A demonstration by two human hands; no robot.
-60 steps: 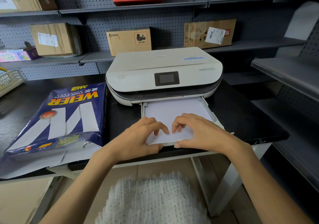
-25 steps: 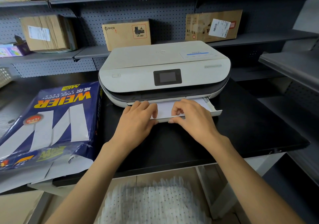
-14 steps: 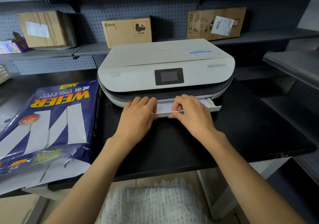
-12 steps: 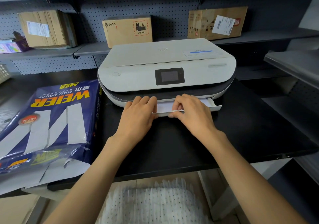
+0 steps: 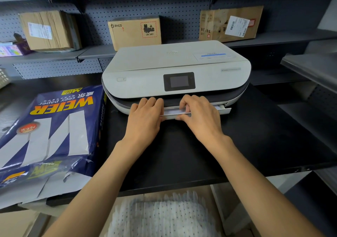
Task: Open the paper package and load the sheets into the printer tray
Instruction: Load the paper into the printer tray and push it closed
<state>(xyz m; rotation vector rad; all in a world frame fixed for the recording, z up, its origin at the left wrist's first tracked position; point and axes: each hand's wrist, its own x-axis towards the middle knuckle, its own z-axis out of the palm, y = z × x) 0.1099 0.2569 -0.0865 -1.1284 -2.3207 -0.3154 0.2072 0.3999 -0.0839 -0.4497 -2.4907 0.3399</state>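
Note:
A white printer (image 5: 175, 63) stands at the back of the black table (image 5: 255, 138). Its paper tray (image 5: 224, 110) is pushed almost fully in; only a narrow front strip sticks out, with a sliver of white sheets (image 5: 173, 112) showing between my hands. My left hand (image 5: 145, 120) lies over the tray's front left part, fingers on top and thumb at the front edge. My right hand (image 5: 198, 116) grips the front edge beside it, fingers curled on top, thumb below. The blue paper package (image 5: 54, 127) lies to the left, its near end torn open.
Grey pegboard shelves behind the printer carry cardboard boxes (image 5: 135, 31). Another shelf (image 5: 313, 67) juts out at the right. A white basket (image 5: 3, 76) peeks in at the far left. The package overhangs the table's near edge.
Both hands have pushed the loaded tray into the printer. It was pulled far out with the sheets exposed; now only its front strip shows. In the last half second it moved in slightly more.

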